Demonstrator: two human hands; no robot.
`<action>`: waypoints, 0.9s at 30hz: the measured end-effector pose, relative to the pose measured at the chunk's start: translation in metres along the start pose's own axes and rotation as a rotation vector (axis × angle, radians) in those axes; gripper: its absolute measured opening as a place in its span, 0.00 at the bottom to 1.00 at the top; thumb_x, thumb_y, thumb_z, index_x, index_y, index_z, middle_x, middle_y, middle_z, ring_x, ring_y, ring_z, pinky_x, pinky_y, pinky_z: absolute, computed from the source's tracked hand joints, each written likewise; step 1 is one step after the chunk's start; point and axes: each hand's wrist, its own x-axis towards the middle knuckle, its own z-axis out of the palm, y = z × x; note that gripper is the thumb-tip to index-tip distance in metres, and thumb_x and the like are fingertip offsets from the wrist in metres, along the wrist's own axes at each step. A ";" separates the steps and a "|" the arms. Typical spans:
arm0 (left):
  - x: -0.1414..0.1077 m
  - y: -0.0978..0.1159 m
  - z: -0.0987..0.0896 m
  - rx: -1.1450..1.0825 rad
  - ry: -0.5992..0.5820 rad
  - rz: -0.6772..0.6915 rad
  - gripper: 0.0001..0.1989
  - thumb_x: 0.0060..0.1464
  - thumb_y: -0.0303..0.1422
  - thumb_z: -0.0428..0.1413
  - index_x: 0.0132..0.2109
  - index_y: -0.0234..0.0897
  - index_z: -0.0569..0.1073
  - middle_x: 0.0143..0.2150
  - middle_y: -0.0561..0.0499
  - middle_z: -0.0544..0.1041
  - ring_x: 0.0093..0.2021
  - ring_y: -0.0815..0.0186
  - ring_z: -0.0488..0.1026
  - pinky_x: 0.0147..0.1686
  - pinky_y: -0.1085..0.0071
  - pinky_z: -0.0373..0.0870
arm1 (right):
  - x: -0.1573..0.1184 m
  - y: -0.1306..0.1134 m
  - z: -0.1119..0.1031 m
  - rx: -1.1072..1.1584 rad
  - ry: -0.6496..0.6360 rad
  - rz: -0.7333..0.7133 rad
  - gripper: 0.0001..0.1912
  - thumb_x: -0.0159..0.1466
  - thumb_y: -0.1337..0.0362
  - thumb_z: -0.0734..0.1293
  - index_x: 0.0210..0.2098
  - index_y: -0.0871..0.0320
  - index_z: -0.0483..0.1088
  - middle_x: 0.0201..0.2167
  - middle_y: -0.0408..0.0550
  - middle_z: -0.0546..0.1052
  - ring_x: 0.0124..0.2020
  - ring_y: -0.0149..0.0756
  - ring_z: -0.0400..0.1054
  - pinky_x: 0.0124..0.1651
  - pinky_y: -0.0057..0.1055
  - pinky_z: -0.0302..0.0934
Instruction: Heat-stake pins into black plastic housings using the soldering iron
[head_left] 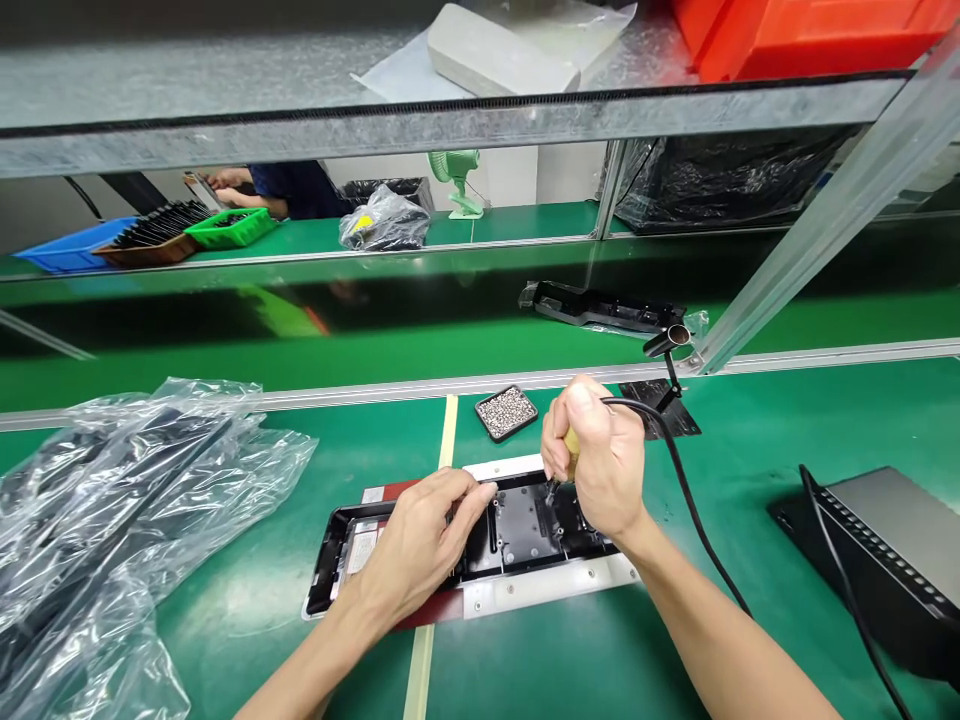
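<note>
My right hand (596, 455) is wrapped round the yellowish handle of a corded tool (572, 447), its tip pointing down at a black plastic housing (525, 522). A black cord runs from the tool's top over my wrist. My left hand (420, 540) rests on the housing's left part, fingers bent, thumb and fingertips near its inner edge; what lies under the palm is hidden. The housing lies in a red and white fixture (551, 588). Just behind it stands a small black tray of metal pieces (507, 412).
Plastic-bagged parts (135, 520) lie at the left, a black and grey box (885, 560) at the right. A metal holder (667, 345) stands behind my right hand. A shelf edge (450, 125) crosses above. Across the bench are a green fan (455, 175) and another person's hands (232, 188).
</note>
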 end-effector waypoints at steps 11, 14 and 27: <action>0.000 -0.010 0.016 -0.043 0.116 -0.064 0.19 0.72 0.39 0.49 0.30 0.39 0.66 0.27 0.56 0.66 0.28 0.69 0.63 0.31 0.71 0.61 | 0.001 -0.001 -0.002 -0.117 -0.069 -0.083 0.28 0.75 0.52 0.60 0.20 0.55 0.58 0.20 0.39 0.60 0.21 0.27 0.56 0.23 0.31 0.52; -0.001 -0.010 0.018 -0.032 0.147 -0.065 0.19 0.71 0.38 0.50 0.30 0.39 0.67 0.26 0.55 0.66 0.27 0.69 0.63 0.30 0.71 0.61 | 0.002 0.000 -0.002 -0.123 -0.081 -0.094 0.27 0.75 0.52 0.60 0.20 0.54 0.58 0.21 0.39 0.59 0.21 0.27 0.56 0.23 0.31 0.51; -0.008 -0.012 0.022 0.085 0.180 0.137 0.14 0.70 0.29 0.51 0.32 0.39 0.67 0.27 0.54 0.66 0.29 0.67 0.63 0.33 0.69 0.63 | 0.003 -0.004 -0.003 -0.168 -0.113 -0.123 0.26 0.75 0.54 0.59 0.21 0.54 0.56 0.20 0.39 0.60 0.22 0.28 0.56 0.27 0.33 0.52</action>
